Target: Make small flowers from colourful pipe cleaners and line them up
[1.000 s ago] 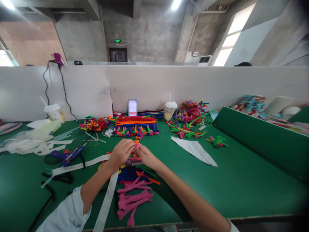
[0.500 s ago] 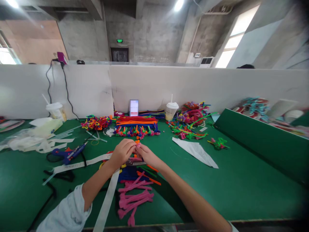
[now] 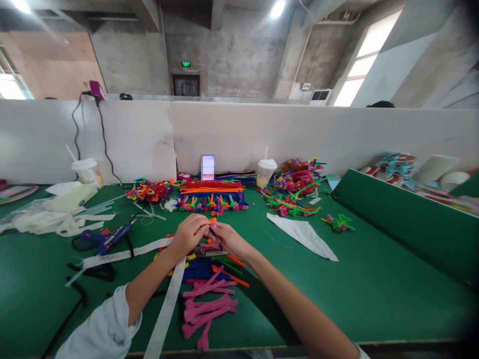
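Observation:
My left hand [image 3: 191,233] and my right hand [image 3: 231,241] meet at the middle of the green table, fingers pinched around a small pink and orange pipe-cleaner piece [image 3: 213,224] with a dark stem. Just below them lies a metal tool [image 3: 209,252], partly hidden by my hands. Nearer to me are blue pipe cleaners [image 3: 200,269] and a pile of bent pink ones [image 3: 209,309]. Behind my hands, a row of small finished pieces [image 3: 213,203] lies before red and orange stems [image 3: 211,187].
A blue glue gun [image 3: 107,239] lies at the left, by a white strip [image 3: 144,249]. Two lidded cups [image 3: 88,172] [image 3: 265,172] and a phone [image 3: 207,167] stand at the back. Colourful pipe-cleaner bundles [image 3: 299,179] and a green box [image 3: 404,219] are at the right.
My right hand has turned slightly and its fingers have shifted on the small piece, so that a dark stem now shows below it. My left hand has hardly moved.

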Available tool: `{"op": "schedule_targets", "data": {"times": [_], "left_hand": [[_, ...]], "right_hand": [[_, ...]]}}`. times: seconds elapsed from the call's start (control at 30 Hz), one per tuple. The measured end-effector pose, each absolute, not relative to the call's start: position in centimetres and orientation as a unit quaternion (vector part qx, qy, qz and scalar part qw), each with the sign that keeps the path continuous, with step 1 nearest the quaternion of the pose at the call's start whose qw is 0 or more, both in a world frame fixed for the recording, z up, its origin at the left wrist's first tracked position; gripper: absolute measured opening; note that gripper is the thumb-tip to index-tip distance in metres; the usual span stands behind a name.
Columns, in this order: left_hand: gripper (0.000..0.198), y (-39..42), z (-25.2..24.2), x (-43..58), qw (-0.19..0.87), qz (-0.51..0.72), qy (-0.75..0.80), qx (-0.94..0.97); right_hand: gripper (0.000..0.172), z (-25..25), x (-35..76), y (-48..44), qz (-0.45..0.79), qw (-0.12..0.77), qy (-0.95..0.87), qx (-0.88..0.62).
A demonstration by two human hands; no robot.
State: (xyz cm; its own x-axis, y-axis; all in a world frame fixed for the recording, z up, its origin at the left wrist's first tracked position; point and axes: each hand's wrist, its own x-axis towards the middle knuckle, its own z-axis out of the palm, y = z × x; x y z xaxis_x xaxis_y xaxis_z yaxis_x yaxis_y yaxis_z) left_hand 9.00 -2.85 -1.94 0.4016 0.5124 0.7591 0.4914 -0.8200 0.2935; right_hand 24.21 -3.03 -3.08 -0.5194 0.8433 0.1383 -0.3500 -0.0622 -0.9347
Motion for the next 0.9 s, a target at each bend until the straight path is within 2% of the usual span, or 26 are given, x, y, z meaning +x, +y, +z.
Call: {"op": "schedule_targets", "data": {"times": [0.5, 0.9], "left_hand": [[0.02, -3.6, -1.3, 9.5, 0.083, 0.489, 0.34, 0.799], [0.015, -4.0, -0.5, 10.0, 0.259, 0.505, 0.424, 0.706]], "right_hand": [[0.031, -2.9, 24.3, -3.4, 0.59, 0.449, -0.607, -0.287], [0.04, -3.1, 24.4, -3.3, 0.465, 0.453, -0.7, -0.298]]}}
